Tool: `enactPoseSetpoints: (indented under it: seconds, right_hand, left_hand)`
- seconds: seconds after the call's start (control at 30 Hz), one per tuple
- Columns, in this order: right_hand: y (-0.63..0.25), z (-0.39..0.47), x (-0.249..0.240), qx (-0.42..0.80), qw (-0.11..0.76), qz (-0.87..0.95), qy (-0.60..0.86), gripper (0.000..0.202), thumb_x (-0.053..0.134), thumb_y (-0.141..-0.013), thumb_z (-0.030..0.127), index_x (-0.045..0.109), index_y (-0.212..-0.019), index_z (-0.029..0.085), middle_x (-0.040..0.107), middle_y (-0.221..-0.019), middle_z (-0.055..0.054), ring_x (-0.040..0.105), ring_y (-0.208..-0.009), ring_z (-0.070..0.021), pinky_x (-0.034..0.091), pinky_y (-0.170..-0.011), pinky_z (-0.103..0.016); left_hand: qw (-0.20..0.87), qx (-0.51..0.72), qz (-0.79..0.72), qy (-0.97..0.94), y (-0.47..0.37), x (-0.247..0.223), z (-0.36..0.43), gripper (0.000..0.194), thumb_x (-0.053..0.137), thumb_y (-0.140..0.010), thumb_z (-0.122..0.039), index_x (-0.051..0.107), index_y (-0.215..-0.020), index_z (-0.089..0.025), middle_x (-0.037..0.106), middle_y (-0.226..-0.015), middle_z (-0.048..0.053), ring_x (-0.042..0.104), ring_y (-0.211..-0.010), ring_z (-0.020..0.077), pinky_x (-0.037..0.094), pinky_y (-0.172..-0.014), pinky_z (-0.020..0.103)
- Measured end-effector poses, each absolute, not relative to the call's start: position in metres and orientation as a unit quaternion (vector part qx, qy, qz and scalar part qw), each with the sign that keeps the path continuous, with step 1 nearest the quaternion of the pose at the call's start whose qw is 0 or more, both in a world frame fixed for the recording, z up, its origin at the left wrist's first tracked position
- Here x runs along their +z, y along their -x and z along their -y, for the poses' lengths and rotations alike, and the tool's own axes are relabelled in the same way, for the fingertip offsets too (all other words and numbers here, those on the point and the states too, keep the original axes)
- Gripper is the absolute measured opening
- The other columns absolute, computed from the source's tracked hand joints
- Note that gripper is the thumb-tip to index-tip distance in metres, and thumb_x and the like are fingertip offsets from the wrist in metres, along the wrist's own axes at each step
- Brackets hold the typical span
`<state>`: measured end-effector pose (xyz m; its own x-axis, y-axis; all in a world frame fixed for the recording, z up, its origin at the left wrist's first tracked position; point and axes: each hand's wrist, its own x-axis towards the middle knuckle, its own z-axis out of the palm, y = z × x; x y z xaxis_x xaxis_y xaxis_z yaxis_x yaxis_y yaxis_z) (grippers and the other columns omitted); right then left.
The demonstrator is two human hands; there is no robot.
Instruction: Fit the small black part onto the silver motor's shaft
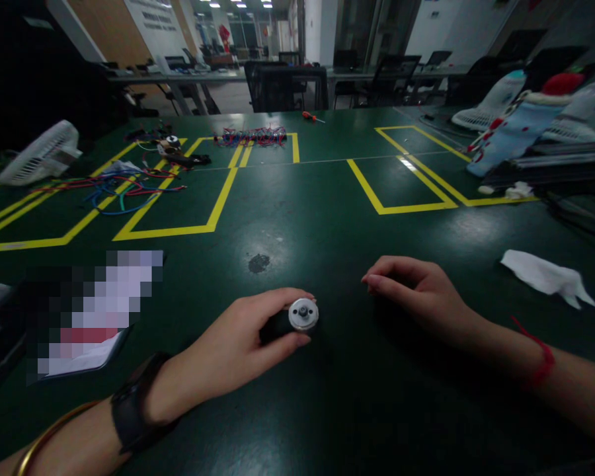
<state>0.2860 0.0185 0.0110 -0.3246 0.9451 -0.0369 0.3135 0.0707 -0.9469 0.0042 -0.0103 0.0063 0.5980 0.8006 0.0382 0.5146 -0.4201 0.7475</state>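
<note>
Between the thumb and fingers of my left hand (250,330) is a small round electric motor (303,313). Its silver end face points up, showing a dark central shaft and two small holes. My right hand (416,287) hovers to the right of the motor, apart from it. Thumb and forefinger are pinched together there and the other fingers curl under. Whatever they hold, if anything, is too small or hidden to make out. Both hands are over the dark green tabletop (297,410).
A phone-like slab (86,360), partly blurred out, lies at left. Crumpled tissue (545,274) is at right. Further back are loose wires (123,192), a white fan (44,155), a wire bundle (258,137), a screwdriver (310,117) and a blue plush item (513,135). Yellow tape marks rectangles.
</note>
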Motion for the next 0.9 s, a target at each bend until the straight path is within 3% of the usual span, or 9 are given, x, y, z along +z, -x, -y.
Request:
enactPoseSetpoints:
  seconds: [0.17,0.7,0.9]
  right_hand:
    - [-0.2868,-0.0189,0.0086,0.494,0.365,0.618,0.49,0.02,0.069,-0.084,0.04,0.068,-0.087,0.021,0.063,-0.076,0.0,0.056,-0.062,-0.0126,0.043,-0.052,-0.024]
    - [-0.2869,-0.0182,0.011,0.486,0.358,0.626,0.494,0.02,0.069,-0.084,0.042,0.069,-0.087,0.022,0.064,-0.078,0.0,0.058,-0.065,-0.0139,0.045,-0.055,-0.025]
    - [-0.2838,-0.0211,0.0135,0.421,0.281,0.728,0.462,0.017,0.062,-0.089,0.036,0.068,-0.089,0.02,0.066,-0.082,-0.002,0.061,-0.074,-0.0155,0.048,-0.065,-0.028]
  left_hand:
    - [0.356,0.201,-0.402,-0.819,-0.0036,0.0068,0.0097,0.038,0.063,-0.091,-0.025,0.052,-0.127,-0.029,0.063,-0.123,-0.002,0.061,-0.109,0.0167,0.048,-0.094,0.028]
    - [0.355,0.205,-0.398,-0.821,-0.0012,0.0037,0.0097,0.039,0.062,-0.092,-0.029,0.051,-0.129,-0.028,0.063,-0.125,0.002,0.061,-0.111,0.0208,0.049,-0.095,0.032]
    - [0.352,0.204,-0.401,-0.821,-0.0022,0.0048,0.0088,0.038,0.063,-0.091,-0.027,0.052,-0.127,-0.029,0.064,-0.122,0.0,0.062,-0.108,0.0189,0.049,-0.093,0.03]
